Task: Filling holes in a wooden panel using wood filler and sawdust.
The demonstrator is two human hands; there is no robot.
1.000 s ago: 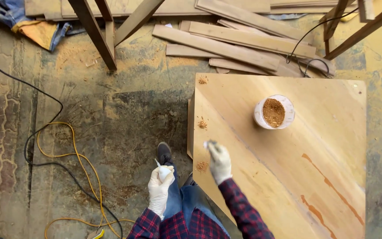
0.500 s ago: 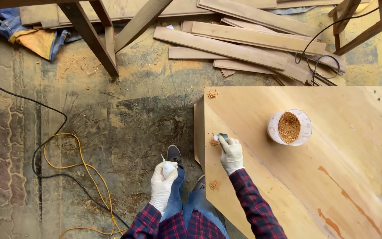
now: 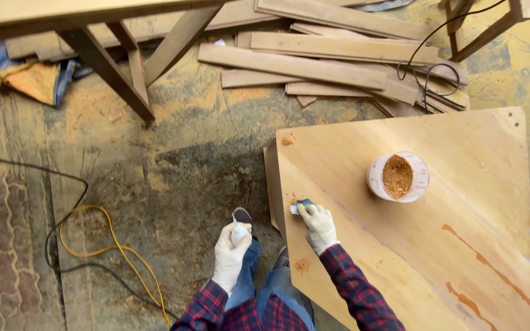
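My right hand (image 3: 318, 225), in a white glove, presses a small dark-bladed scraper (image 3: 302, 204) against the left part of a pale wooden panel (image 3: 449, 257), on a patch of brown filler. My left hand (image 3: 230, 254), also gloved, hangs off the panel's edge and grips a small white bottle (image 3: 238, 232). A round white tub (image 3: 398, 177) filled with sawdust-coloured paste stands on the panel, up and to the right of the scraper. More filler spots sit near the panel's top left corner (image 3: 288, 140) and low on its left side (image 3: 302, 265).
Loose planks (image 3: 314, 61) lie stacked on the dusty floor behind the panel, with a black cable (image 3: 427, 67) over them. A wooden trestle (image 3: 118, 67) stands at upper left. Yellow and black cords (image 3: 102, 245) loop on the floor at left. My shoe (image 3: 242, 216) is beside the panel.
The view has shifted, so the panel and tub sit further right. My right hand has slid the scraper along the filler patch near the panel's left edge; my left hand stays by my leg.
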